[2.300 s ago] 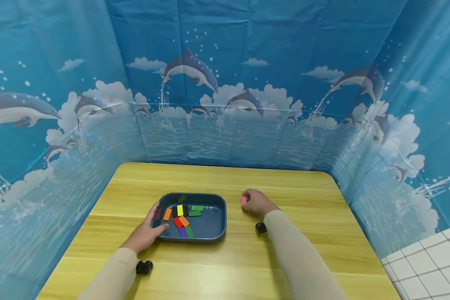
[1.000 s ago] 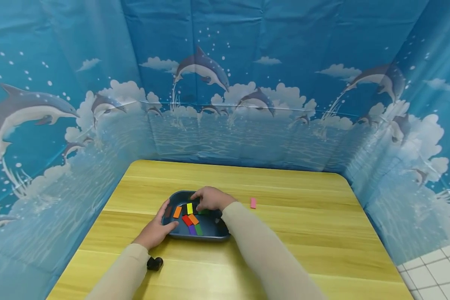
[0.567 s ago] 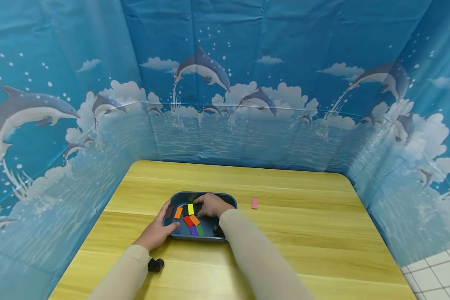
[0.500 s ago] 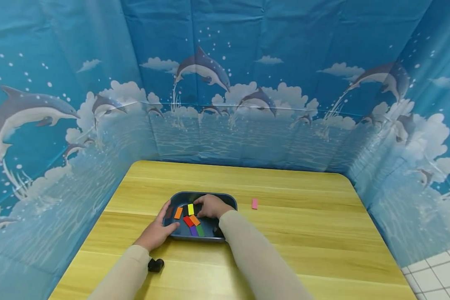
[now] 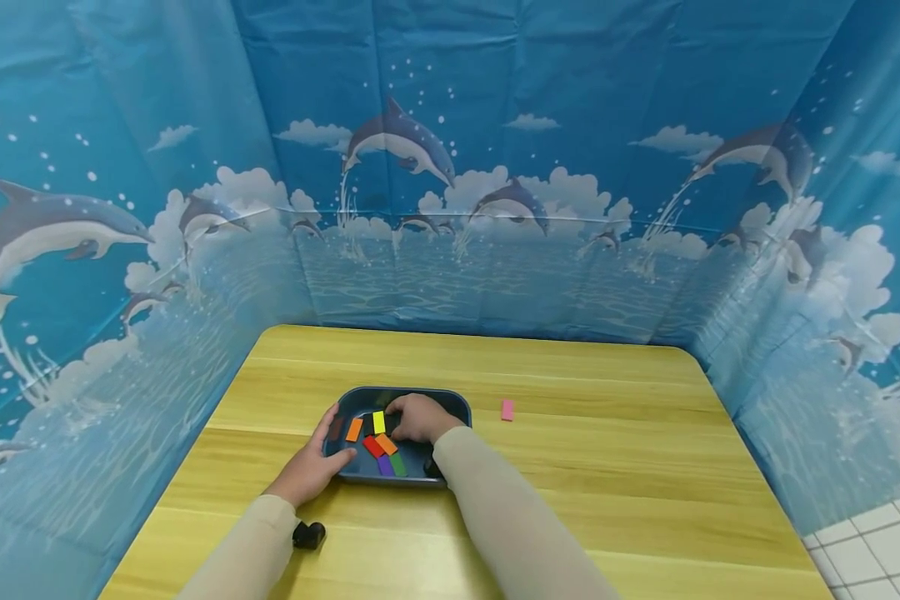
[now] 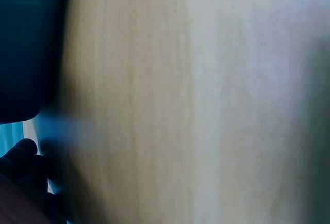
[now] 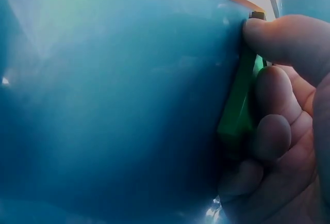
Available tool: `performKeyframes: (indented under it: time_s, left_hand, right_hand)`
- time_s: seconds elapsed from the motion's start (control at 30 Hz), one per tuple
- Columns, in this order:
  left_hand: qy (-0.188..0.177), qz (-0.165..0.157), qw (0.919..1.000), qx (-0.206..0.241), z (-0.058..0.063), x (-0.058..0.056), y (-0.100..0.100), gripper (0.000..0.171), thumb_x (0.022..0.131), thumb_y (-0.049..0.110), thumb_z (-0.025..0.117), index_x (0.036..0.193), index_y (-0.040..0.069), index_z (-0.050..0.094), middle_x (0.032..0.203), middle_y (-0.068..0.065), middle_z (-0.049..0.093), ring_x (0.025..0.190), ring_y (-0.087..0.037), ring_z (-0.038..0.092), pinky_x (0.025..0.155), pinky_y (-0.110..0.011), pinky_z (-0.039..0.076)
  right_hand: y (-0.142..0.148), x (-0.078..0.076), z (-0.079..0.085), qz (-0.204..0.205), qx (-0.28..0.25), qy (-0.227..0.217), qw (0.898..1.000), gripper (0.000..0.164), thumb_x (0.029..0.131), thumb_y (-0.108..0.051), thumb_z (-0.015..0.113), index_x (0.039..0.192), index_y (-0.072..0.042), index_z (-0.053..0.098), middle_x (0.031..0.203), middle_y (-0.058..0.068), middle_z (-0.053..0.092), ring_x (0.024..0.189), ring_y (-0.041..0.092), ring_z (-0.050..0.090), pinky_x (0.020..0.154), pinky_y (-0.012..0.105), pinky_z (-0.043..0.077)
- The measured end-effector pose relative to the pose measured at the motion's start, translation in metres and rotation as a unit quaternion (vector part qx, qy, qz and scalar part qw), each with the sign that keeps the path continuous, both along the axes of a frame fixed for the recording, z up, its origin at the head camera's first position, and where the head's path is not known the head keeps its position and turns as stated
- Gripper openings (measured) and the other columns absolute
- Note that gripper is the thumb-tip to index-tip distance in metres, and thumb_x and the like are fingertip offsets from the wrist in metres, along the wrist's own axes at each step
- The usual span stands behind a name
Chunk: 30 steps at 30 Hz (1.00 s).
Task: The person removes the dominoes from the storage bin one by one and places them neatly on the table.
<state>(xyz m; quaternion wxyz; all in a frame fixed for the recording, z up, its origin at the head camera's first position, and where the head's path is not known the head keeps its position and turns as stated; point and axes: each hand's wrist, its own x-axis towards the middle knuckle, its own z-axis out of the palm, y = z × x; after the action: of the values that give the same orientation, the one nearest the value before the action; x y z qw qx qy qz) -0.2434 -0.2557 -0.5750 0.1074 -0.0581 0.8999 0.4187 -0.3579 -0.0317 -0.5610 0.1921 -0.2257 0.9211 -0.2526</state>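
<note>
My left hand point(image 5: 305, 469) holds the dark blue tray point(image 5: 375, 481) at its left end, thumb over the near side and fingers along the left wall. Inside the tray, my right hand point(image 5: 418, 418) pinches a black domino-shaped block point(image 7: 257, 15) beside the yellow block point(image 5: 378, 422); the thumb lies on its end in the right wrist view, while most of the block is hidden. A green block point(image 7: 238, 102) lies close along the curled fingers. Alone on the table, right of the tray, lies a pink block point(image 5: 507, 410).
Also in the tray are brown point(image 5: 335, 428), orange point(image 5: 354, 430), red point(image 5: 372, 447), purple point(image 5: 386, 465) and green point(image 5: 398, 464) blocks, some touching. The wooden table point(image 5: 607, 450) reaches a dolphin-printed curtain point(image 5: 450, 267) at the back and sides.
My right hand has let go of the pink block on the table, then moved left into the tray to the black block. The left hand has stayed at the tray.
</note>
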Motion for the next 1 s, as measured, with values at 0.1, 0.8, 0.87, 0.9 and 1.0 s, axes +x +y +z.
performKeyframes:
  time_s: [0.1,0.8,0.87,0.9,1.0]
  left_hand:
    - [0.003,-0.006,1.0,0.0,-0.001,0.001,0.0,0.092,0.1,0.056,0.064,0.168,0.045,0.003,0.173,-0.019,0.028,0.151,-0.055,0.037,0.116,-0.076,0.034]
    - [0.002,-0.011,0.9998,-0.016,0.004,0.005,0.002,0.095,0.1,0.057,0.064,0.17,0.04,0.002,0.173,-0.023,0.026,0.149,-0.058,0.038,0.115,-0.076,0.035]
    - [0.002,-0.011,0.9998,-0.019,0.004,0.005,0.002,0.095,0.1,0.058,0.064,0.17,0.04,0.002,0.172,-0.023,0.027,0.148,-0.059,0.038,0.115,-0.076,0.035]
    - [0.002,-0.011,0.9997,-0.02,0.005,0.006,0.002,0.095,0.1,0.058,0.064,0.17,0.04,0.002,0.172,-0.023,0.027,0.148,-0.059,0.038,0.115,-0.076,0.035]
    - [0.0,-0.012,0.9997,-0.021,0.006,0.006,0.001,0.095,0.1,0.058,0.063,0.17,0.039,0.001,0.172,-0.023,0.027,0.149,-0.059,0.038,0.115,-0.076,0.035]
  right_hand:
    - [0.003,0.002,0.001,0.003,-0.01,-0.009,1.0,0.042,0.092,-0.024,0.082,0.133,-0.021,0.073,0.13,0.0,0.073,0.097,0.014,0.065,0.097,0.035,0.057]
    - [0.108,-0.029,0.059,-0.044,-0.148,-0.009,0.988,0.047,0.094,-0.013,0.072,0.14,-0.01,0.063,0.116,0.009,0.068,0.097,0.022,0.063,0.077,0.034,0.052]
    - [0.133,-0.033,0.051,-0.079,-0.146,-0.012,0.986,0.049,0.095,-0.011,0.07,0.143,-0.009,0.061,0.117,0.011,0.066,0.092,0.025,0.065,0.075,0.035,0.053]
    - [0.146,-0.035,0.046,-0.097,-0.143,-0.014,0.985,0.05,0.095,-0.01,0.069,0.144,-0.009,0.06,0.118,0.011,0.065,0.091,0.025,0.065,0.076,0.034,0.053]
    - [0.181,-0.035,0.031,-0.141,-0.13,-0.028,0.981,0.054,0.094,-0.009,0.068,0.147,-0.007,0.057,0.121,0.013,0.063,0.094,0.027,0.064,0.077,0.034,0.053]
